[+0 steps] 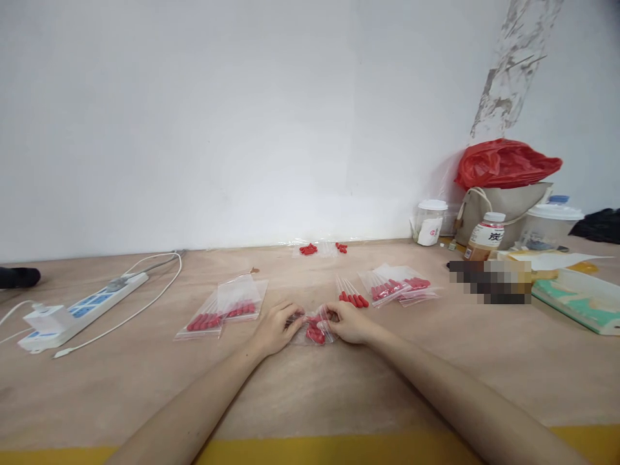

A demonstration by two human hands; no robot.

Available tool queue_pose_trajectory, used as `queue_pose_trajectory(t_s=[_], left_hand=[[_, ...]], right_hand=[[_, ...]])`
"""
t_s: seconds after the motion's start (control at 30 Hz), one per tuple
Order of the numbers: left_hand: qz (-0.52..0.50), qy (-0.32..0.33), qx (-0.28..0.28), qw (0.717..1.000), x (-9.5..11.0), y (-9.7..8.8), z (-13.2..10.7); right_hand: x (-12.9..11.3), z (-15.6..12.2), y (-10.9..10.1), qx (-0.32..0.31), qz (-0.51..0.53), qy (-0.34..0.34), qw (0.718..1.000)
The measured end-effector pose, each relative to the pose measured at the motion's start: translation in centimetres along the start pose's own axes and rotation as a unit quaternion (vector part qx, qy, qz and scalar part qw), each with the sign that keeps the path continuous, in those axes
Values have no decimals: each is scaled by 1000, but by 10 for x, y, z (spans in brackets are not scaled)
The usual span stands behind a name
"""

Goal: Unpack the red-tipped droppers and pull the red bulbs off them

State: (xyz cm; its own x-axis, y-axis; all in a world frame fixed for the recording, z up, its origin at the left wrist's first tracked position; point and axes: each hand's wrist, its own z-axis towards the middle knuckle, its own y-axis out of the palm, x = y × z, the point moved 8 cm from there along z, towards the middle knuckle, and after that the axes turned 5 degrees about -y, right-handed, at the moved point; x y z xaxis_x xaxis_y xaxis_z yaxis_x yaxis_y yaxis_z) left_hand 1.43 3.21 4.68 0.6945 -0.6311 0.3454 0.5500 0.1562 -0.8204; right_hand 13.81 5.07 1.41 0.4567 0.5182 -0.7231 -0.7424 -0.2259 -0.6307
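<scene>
Between my hands a small clear plastic bag [316,333] with several red pieces in it lies at the middle of the table. My left hand [279,328] pinches its left side, fingers curled. On the opposite side my right hand [349,321] grips the bag with thumb and fingers together. Just beyond my right hand several red-tipped white sticks [353,296] lie fanned out loose. To the left are clear zip bags of red-tipped sticks [206,320], overlapping each other. More such filled bags [394,287] are piled to the right.
Near the wall lie clear bags with small red pieces [309,249]. A white power strip [87,313] and cable are at left. At right stand a lidded cup [431,223], a bottle [485,236], a red plastic bag [506,165] and a green-and-white tray [581,300].
</scene>
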Motion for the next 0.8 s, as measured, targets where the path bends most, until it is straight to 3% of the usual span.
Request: queue_pose_trajectory(t_s=[0.27, 0.43, 0.8], left_hand=[[-11, -23, -12, 1000, -6, 0, -2], [-27, -38, -30, 998, -11, 3, -3], [-50, -54, -58, 996, -19, 3, -5]], right_hand=[[-12, -7, -20, 59, -89, -47, 993], [-15, -12, -17, 32, -79, -90, 992], [-20, -20, -35, 75, -80, -60, 992]])
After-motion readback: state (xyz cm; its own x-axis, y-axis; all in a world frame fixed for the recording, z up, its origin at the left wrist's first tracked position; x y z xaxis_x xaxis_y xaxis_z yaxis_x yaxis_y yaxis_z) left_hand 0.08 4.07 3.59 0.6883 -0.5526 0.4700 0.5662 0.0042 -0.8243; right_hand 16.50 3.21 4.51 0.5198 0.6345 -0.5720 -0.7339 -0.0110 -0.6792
